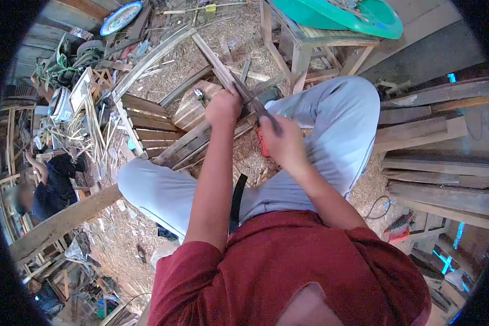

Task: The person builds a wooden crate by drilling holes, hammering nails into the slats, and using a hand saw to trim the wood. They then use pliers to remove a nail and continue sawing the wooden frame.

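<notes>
A wooden frame with slats (152,120) lies tilted in front of my knees. My left hand (224,107) is closed on the frame's upper right bar (211,57), near its lower end. My right hand (283,142) is wrapped round the dark end of a long, thin tool (262,112), which reaches up and left to the bar beside my left hand. Motion blur hides what kind of tool it is. A pair of pliers or a similar small tool (201,95) rests on a wooden board (193,115) inside the frame. Something red (263,142) shows beside my right hand.
A wooden stool (301,60) holding a green basin (315,15) stands ahead on the right. Planks (434,133) are stacked at the right. A co-worker (54,182) in dark clothes is at the far left, beyond a thick beam (70,217). Shavings cover the ground.
</notes>
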`<state>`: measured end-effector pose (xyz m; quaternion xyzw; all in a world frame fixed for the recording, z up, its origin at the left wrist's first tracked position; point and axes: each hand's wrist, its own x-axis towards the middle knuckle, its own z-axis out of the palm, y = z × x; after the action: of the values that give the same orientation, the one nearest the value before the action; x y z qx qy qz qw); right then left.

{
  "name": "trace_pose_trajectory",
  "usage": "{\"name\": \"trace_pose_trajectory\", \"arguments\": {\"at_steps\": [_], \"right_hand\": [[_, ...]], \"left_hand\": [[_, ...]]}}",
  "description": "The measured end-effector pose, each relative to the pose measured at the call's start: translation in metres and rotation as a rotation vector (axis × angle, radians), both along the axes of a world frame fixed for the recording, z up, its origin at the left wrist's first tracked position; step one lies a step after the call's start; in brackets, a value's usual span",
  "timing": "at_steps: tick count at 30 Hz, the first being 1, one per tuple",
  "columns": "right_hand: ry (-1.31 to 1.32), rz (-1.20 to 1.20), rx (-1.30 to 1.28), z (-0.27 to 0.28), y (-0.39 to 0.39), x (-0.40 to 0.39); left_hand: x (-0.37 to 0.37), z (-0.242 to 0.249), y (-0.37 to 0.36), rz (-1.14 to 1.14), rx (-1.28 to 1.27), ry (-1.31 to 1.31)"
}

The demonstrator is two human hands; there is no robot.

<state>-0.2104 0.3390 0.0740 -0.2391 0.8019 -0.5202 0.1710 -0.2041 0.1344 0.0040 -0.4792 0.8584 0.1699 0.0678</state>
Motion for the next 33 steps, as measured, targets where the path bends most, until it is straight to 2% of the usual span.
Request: {"name": "trace_pose_trajectory", "arguments": {"at_steps": [1, 2, 5, 6, 9, 10, 13, 14, 17, 21, 22, 25, 26, 29, 32, 33], "right_hand": [[-0.035, -0.006, -0.021, 0.008, 0.017, 0.006], [-0.119, -0.039, -0.164, 0.016, 0.033, 0.014], [-0.052, -0.015, -0.058, 0.021, 0.019, 0.004], [-0.003, -0.025, 0.063, 0.007, -0.007, -0.003], [-0.028, 0.045, 0.091, -0.01, -0.018, -0.014], [0.084, -0.03, 0.077, -0.001, 0.001, 0.0], [-0.211, -0.012, -0.006, 0.028, 0.035, 0.012], [-0.167, -0.007, -0.061, 0.025, 0.023, 0.009], [0.047, -0.013, 0.101, -0.028, -0.032, -0.021], [-0.119, 0.015, -0.165, 0.025, 0.035, 0.011], [-0.03, -0.022, -0.166, 0.014, 0.024, 0.01], [0.268, -0.038, -0.061, -0.019, -0.025, -0.013], [0.06, -0.017, -0.003, -0.014, -0.031, -0.018], [0.026, -0.012, -0.136, 0.02, 0.016, 0.007], [-0.039, -0.029, -0.143, 0.032, 0.018, 0.007], [-0.011, -0.029, -0.079, 0.02, 0.007, 0.002]], "left_hand": [[0.002, 0.007, 0.004, 0.007, 0.026, -0.015], [-0.001, 0.02, 0.006, 0.021, 0.047, -0.017], [-0.003, 0.014, 0.001, 0.009, 0.053, -0.035], [-0.003, 0.008, 0.002, -0.011, 0.046, -0.045], [-0.001, 0.012, 0.001, 0.033, 0.08, -0.035], [-0.002, 0.015, 0.0, 0.043, 0.075, -0.035], [-0.006, 0.019, 0.005, 0.09, 0.071, -0.013], [-0.007, 0.019, 0.003, 0.08, 0.095, -0.039], [-0.002, -0.001, -0.004, -0.005, 0.075, -0.021], [-0.004, 0.003, -0.001, 0.059, 0.063, 0.007], [-0.005, 0.012, 0.003, 0.042, 0.036, -0.039], [-0.004, -0.008, -0.004, -0.026, 0.051, -0.028], [-0.003, 0.015, 0.002, 0.016, 0.076, -0.033], [-0.004, 0.012, 0.0, 0.045, 0.035, -0.05], [-0.007, 0.017, 0.004, 0.05, 0.048, -0.034], [-0.006, 0.014, 0.005, 0.034, 0.065, -0.039]]}}
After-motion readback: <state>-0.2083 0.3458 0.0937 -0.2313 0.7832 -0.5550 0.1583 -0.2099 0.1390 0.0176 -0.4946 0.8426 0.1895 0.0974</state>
